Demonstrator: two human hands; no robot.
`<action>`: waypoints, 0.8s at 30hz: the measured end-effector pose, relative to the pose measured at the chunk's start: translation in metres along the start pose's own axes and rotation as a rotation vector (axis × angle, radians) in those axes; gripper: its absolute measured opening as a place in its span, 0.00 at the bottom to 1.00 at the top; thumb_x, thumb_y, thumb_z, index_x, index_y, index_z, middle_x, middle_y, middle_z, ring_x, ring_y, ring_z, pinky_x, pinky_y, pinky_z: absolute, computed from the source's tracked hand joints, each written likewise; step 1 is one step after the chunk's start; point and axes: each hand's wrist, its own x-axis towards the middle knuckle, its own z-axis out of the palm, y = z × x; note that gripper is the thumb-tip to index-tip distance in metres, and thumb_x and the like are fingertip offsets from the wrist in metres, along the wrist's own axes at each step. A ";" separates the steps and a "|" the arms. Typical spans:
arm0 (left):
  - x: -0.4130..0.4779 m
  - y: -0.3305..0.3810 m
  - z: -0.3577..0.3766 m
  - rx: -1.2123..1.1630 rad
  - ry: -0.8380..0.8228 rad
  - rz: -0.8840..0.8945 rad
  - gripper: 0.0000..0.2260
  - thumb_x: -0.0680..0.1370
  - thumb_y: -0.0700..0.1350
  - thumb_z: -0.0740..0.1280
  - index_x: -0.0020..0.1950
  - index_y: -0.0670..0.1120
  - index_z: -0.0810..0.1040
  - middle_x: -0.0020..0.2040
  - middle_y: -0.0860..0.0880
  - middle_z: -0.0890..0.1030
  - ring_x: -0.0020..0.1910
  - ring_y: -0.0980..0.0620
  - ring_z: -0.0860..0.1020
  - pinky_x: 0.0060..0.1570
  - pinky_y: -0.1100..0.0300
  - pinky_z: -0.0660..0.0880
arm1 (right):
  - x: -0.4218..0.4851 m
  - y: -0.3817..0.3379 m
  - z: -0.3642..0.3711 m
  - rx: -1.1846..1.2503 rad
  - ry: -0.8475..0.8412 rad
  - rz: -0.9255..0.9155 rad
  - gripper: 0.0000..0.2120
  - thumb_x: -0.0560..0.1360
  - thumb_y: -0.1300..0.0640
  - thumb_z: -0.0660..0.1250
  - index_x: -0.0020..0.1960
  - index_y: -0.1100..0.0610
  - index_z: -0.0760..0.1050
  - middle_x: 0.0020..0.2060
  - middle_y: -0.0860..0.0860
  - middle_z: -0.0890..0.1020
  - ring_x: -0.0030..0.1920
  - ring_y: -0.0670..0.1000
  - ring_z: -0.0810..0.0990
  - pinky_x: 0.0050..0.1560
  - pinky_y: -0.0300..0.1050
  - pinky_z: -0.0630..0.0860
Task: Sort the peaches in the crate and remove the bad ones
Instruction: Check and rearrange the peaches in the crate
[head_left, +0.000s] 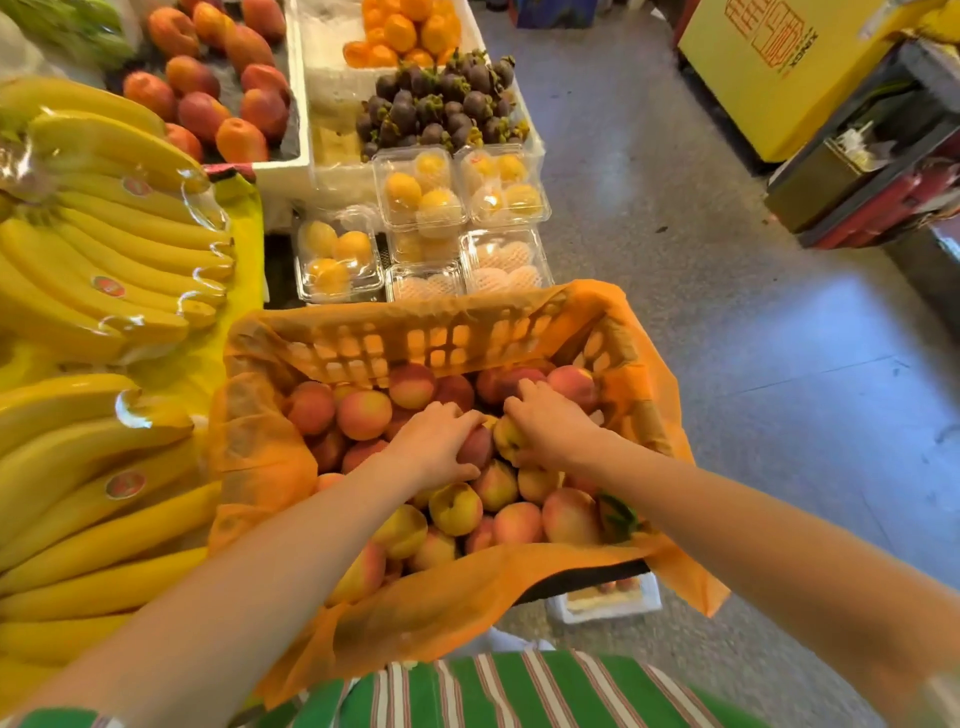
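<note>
Bananas (104, 270) fill the left of the frame, beside the crate (441, 343) at centre, which has an orange liner and is heaped with peaches (363, 415). In the middle of the heap the left hand (434, 441) curls its fingers around a dark red peach (475, 447). Just right of it, the right hand (550, 426) grips a yellowish peach (506, 439), and the two fruits touch.

You have one orange-lined crate (457, 338) holding roughly two dozen visible peaches (363, 414), more hidden beneath. Six clear clamshell boxes (421, 189) sit beyond it. Two hands: your left grip (434, 441) and right grip (550, 423).
</note>
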 end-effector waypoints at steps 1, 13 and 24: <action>0.002 0.000 0.003 -0.005 -0.003 -0.013 0.34 0.74 0.58 0.69 0.75 0.51 0.59 0.65 0.43 0.70 0.62 0.43 0.68 0.58 0.51 0.70 | 0.001 0.000 0.000 0.002 0.007 -0.013 0.26 0.72 0.48 0.71 0.65 0.58 0.68 0.60 0.57 0.71 0.58 0.56 0.71 0.47 0.44 0.68; -0.009 -0.029 -0.012 -0.770 0.086 -0.173 0.30 0.68 0.49 0.78 0.64 0.50 0.68 0.61 0.48 0.73 0.56 0.50 0.76 0.55 0.53 0.76 | 0.001 0.022 -0.004 0.632 0.068 0.038 0.29 0.68 0.44 0.76 0.61 0.56 0.69 0.54 0.53 0.78 0.53 0.53 0.78 0.49 0.48 0.76; -0.052 -0.029 -0.040 -1.697 -0.034 -0.188 0.21 0.70 0.46 0.64 0.64 0.47 0.76 0.61 0.42 0.77 0.58 0.44 0.78 0.54 0.51 0.78 | -0.020 0.013 -0.034 1.785 -0.419 0.214 0.26 0.80 0.38 0.53 0.62 0.57 0.73 0.51 0.59 0.80 0.42 0.52 0.80 0.43 0.41 0.76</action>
